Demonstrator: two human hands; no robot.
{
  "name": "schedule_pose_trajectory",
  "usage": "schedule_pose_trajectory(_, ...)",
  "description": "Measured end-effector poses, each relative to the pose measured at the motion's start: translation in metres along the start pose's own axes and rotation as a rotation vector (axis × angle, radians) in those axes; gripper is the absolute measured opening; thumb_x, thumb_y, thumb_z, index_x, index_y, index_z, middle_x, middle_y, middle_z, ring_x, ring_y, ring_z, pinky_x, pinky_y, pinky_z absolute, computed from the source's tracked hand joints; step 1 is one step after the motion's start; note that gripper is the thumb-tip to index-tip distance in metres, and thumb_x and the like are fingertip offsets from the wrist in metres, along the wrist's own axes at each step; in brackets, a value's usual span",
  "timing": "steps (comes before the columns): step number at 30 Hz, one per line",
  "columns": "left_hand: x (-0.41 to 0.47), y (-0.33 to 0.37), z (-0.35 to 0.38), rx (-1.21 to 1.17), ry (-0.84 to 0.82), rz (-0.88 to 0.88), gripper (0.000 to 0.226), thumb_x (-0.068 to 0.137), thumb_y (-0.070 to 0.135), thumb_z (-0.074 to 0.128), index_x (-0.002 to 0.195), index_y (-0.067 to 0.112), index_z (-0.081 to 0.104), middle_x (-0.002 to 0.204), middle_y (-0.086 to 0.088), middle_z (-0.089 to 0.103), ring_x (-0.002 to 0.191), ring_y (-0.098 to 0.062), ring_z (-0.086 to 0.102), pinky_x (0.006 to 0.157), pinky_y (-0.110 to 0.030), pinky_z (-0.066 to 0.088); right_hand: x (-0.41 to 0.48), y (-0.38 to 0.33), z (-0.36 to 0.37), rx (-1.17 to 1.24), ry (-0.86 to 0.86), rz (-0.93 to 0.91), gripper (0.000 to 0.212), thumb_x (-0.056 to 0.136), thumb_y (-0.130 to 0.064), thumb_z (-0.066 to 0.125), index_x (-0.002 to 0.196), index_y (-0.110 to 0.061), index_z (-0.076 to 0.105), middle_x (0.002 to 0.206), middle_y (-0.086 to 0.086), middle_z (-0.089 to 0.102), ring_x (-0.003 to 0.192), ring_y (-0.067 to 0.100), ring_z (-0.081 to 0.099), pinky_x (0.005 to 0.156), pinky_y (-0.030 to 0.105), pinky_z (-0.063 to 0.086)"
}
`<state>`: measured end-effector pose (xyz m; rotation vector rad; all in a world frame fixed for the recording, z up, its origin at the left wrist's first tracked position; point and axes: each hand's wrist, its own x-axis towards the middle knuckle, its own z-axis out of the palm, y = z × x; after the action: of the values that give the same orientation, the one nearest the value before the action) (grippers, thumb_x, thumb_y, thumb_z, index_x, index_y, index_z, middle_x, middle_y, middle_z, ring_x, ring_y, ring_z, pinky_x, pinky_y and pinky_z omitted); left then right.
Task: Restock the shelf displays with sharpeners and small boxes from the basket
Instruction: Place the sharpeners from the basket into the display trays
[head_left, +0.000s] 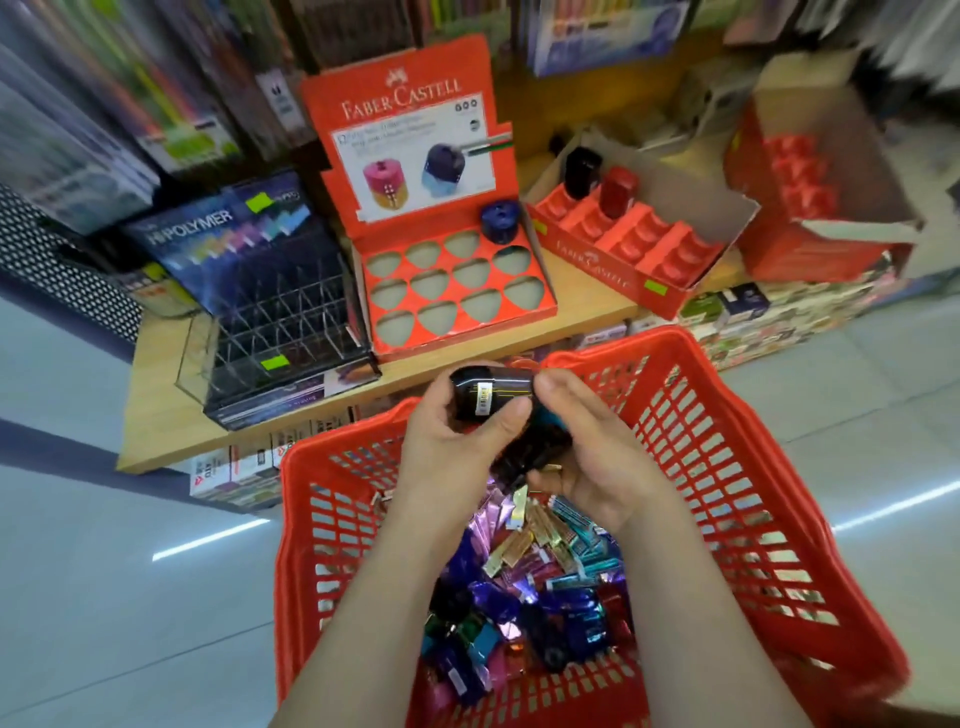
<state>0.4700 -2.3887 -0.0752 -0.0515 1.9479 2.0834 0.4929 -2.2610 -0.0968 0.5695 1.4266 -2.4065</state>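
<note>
My left hand (447, 441) and right hand (592, 457) both grip a black sharpener (491, 392) over the basket (727, 415); if my fingers (506, 422) slip on its glossy shell, it could fall back in.

A low wooden shelf (161, 415) is set aslant across the view. In front of it and to either side, a pale grey, glossy tiled floor (104, 613) is seen. Two white streaks of reflected light (208, 540) are laid on the floor, one before the shelf's left end and one off its right. Stacked packs (234, 475) are stored under the shelf. Behind it blurred racks of hanging goods (156, 88) are ranged, and a black panel dotted white (57, 260) is placed at its left
</note>
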Motion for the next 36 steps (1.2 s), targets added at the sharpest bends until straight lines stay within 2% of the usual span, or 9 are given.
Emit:
schedule_pose_trajectory(4, 0.003, 0.013, 0.013, -0.101, 0.064, -0.003, 0.025, 0.079, 0.007, 0.073, 0.1, 0.017, 0.065, 0.101, -0.009, 0.072, 0.098, -0.028, 0.069, 0.088, -0.047, 0.054, -0.01, -0.01, -0.012, 0.089, -0.011, -0.067, 0.046, 0.067, -0.053, 0.068, 0.105, -0.028, 0.063, 0.103, 0.006, 0.061, 0.083, 0.02, 0.061, 0.049, 0.025, 0.05)
schedule_pose_trajectory(7, 0.006, 0.021, 0.012, -0.158, 0.081, -0.125, 0.016, 0.085, 0.015, 0.069, 0.097, 0.023, 0.064, 0.098, -0.004, 0.074, 0.092, -0.023, 0.07, 0.084, -0.043, 0.056, -0.018, -0.019, -0.02, 0.105, -0.014, -0.093, 0.042, 0.069, -0.05, 0.068, 0.103, -0.026, 0.062, 0.098, 0.004, 0.065, 0.077, 0.019, 0.065, 0.049, 0.025, 0.051)
schedule_pose_trajectory(11, 0.006, 0.028, 0.012, 0.257, -0.131, -0.137, 0.015, 0.083, 0.028, 0.073, 0.097, 0.025, 0.07, 0.096, 0.003, 0.075, 0.094, -0.016, 0.07, 0.092, -0.042, 0.052, -0.019, -0.034, -0.02, -0.143, -0.054, -0.1, 0.041, 0.068, -0.048, 0.07, 0.106, -0.031, 0.066, 0.114, 0.009, 0.062, 0.097, 0.032, 0.067, 0.061, 0.033, 0.056)
schedule_pose_trajectory(15, 0.015, 0.039, 0.012, 0.554, -0.266, -0.071, 0.021, 0.08, 0.032, 0.075, 0.101, 0.031, 0.07, 0.093, 0.015, 0.073, 0.089, 0.002, 0.066, 0.079, -0.021, 0.047, -0.019, -0.045, -0.025, -0.327, -0.095, -0.091, 0.043, 0.063, -0.044, 0.078, 0.103, -0.036, 0.067, 0.105, 0.007, 0.065, 0.084, 0.022, 0.069, 0.062, 0.033, 0.055)
schedule_pose_trajectory(22, 0.038, 0.046, 0.017, 0.85, -0.347, 0.049, 0.024, 0.072, 0.035, 0.081, 0.092, 0.038, 0.067, 0.086, 0.017, 0.071, 0.083, -0.002, 0.064, 0.082, -0.035, 0.053, -0.012, -0.045, -0.033, -0.357, -0.044, -0.166, 0.036, 0.068, -0.049, 0.074, 0.099, -0.03, 0.068, 0.089, 0.012, 0.065, 0.069, 0.024, 0.064, 0.052, 0.03, 0.051)
schedule_pose_trajectory(25, 0.05, 0.046, 0.015, 0.708, -0.27, 0.014, 0.031, 0.074, 0.025, 0.082, 0.102, 0.033, 0.07, 0.094, 0.016, 0.073, 0.093, -0.006, 0.067, 0.093, -0.039, 0.051, -0.009, -0.039, -0.034, -0.17, 0.048, -0.161, 0.035, 0.069, -0.05, 0.07, 0.097, -0.029, 0.069, 0.083, 0.002, 0.067, 0.066, 0.019, 0.063, 0.05, 0.03, 0.048)
schedule_pose_trajectory(30, 0.06, 0.049, 0.032, 0.028, -0.118, -0.067, 0.037, 0.058, 0.023, 0.078, 0.095, 0.018, 0.076, 0.095, -0.009, 0.074, 0.089, -0.022, 0.067, 0.088, -0.037, 0.054, -0.001, -0.037, -0.033, 0.252, 0.136, -0.135, 0.039, 0.075, -0.042, 0.066, 0.108, -0.022, 0.069, 0.087, 0.009, 0.069, 0.064, 0.018, 0.065, 0.04, 0.023, 0.047)
schedule_pose_trajectory(33, 0.069, 0.047, 0.042, -0.118, -0.09, -0.091, 0.041, 0.065, 0.018, 0.073, 0.106, 0.013, 0.07, 0.094, -0.011, 0.072, 0.076, -0.02, 0.066, 0.07, -0.031, 0.058, 0.006, -0.039, -0.027, 0.362, 0.114, -0.175, 0.035, 0.076, -0.045, 0.066, 0.105, -0.028, 0.072, 0.092, 0.009, 0.069, 0.067, 0.018, 0.063, 0.042, 0.023, 0.047)
schedule_pose_trajectory(36, 0.079, 0.048, 0.046, -0.134, -0.057, -0.07, 0.032, 0.07, 0.016, 0.07, 0.101, 0.015, 0.065, 0.078, -0.008, 0.069, 0.054, -0.014, 0.052, 0.051, -0.023, 0.051, 0.012, -0.047, -0.025, 0.362, 0.089, -0.204, 0.028, 0.077, -0.045, 0.065, 0.101, -0.032, 0.073, 0.087, 0.007, 0.068, 0.066, 0.019, 0.062, 0.043, 0.023, 0.048)
